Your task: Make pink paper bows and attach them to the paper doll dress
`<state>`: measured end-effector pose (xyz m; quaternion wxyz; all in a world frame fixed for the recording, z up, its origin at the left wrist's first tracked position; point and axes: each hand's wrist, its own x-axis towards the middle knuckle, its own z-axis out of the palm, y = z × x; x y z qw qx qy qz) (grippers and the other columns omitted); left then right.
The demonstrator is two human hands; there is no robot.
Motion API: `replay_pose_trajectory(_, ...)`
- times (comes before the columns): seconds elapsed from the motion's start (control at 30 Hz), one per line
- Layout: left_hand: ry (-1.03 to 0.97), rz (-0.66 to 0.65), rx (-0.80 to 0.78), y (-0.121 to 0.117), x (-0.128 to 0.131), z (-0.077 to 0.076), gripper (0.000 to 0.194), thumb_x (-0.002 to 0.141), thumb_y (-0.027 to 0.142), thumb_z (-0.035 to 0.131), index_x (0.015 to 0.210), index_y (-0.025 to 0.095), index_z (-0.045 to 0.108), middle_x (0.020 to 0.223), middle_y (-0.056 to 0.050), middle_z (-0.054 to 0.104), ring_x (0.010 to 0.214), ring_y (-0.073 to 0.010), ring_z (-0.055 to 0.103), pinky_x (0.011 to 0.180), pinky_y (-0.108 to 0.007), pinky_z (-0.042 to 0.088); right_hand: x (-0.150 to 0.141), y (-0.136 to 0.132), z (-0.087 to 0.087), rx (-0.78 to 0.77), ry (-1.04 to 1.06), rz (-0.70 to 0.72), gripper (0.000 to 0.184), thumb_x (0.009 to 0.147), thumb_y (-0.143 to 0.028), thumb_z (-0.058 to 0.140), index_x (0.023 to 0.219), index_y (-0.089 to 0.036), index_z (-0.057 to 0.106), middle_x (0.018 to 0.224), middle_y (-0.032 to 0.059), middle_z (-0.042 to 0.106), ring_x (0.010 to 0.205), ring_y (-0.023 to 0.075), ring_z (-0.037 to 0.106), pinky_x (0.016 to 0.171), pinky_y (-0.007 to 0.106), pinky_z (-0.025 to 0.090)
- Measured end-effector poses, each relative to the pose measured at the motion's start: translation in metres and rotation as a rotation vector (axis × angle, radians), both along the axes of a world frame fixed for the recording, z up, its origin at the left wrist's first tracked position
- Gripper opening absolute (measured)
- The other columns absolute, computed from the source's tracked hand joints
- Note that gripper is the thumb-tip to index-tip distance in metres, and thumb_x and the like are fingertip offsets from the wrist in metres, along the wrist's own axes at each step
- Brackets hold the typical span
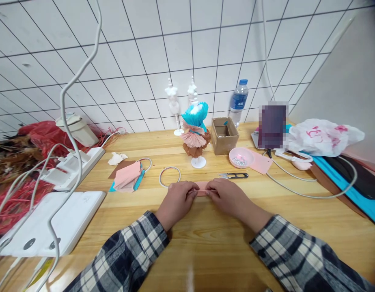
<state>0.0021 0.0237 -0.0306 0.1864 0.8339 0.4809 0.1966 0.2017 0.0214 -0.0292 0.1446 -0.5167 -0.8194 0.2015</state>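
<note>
My left hand (177,200) and my right hand (228,196) lie side by side on the wooden table (205,243), fingers curled and pressed onto a narrow folded strip of pink paper (202,187). Both hands pinch the strip; most of it is hidden under the fingers. Just beyond the right hand lie small black thread snips (233,175). A white wire ring (169,177) lies beyond the left hand. A small mannequin (195,132) dressed in pleated teal, pink and brown paper stands behind the hands.
A stack of pink, teal and brown paper (126,176) lies at left. A cardboard box (224,135), pink dish of beads (240,157), water bottle (238,101), plastic bag (323,136), cables, a power strip (74,166) and a white device (50,223) surround the area.
</note>
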Motion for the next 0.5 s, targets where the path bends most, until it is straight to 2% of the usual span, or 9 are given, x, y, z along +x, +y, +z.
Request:
replay_pose_trajectory(0.1,0.021,0.044,-0.005,-0.0009,0.0009,-0.0005,0.027,0.091,0.024,0.048,0.115,0.023,0.059,0.092,-0.003,0.070,0.089,-0.0204,0.063,0.081,-0.036,0.044,-0.0022,0.0003,0.0007,0.006,-0.037,-0.040,0.017,0.091,-0.024,0.048,0.083,-0.018,0.061,0.083,0.0045,0.065,0.081,0.0174,0.058,0.068,0.027,0.035)
replay_pose_trajectory(0.27,0.047,0.049,0.002,-0.0019,0.0022,-0.0027,0.026,0.093,0.026,0.045,0.116,0.025,0.057,0.113,-0.004,0.068,0.104,-0.0222,0.061,0.089,-0.042,0.040,-0.0039,-0.0001,0.0016,-0.008,-0.038,-0.065,0.012,0.090,-0.022,0.048,0.088,-0.019,0.060,0.084,0.0039,0.067,0.081,0.0176,0.059,0.068,0.027,0.035)
replay_pose_trajectory(0.37,0.091,0.053,0.023,-0.0017,0.0025,-0.0022,0.026,0.093,0.026,0.045,0.117,0.024,0.055,0.113,-0.005,0.068,0.104,-0.0232,0.061,0.087,-0.043,0.039,-0.0046,0.0001,0.0010,-0.009,-0.035,-0.071,0.012,0.089,-0.022,0.048,0.087,-0.020,0.060,0.084,0.0033,0.067,0.079,0.0174,0.058,0.067,0.027,0.034)
replay_pose_trajectory(0.5,0.186,0.048,0.078,-0.0039,0.0045,0.0035,0.024,0.093,0.025,0.046,0.114,0.024,0.057,0.103,-0.005,0.069,0.096,-0.0237,0.061,0.084,-0.043,0.038,-0.0055,0.0009,-0.0009,0.007,-0.052,-0.090,0.009,0.088,-0.024,0.051,0.087,-0.021,0.059,0.083,0.0019,0.067,0.078,0.0171,0.058,0.064,0.026,0.032)
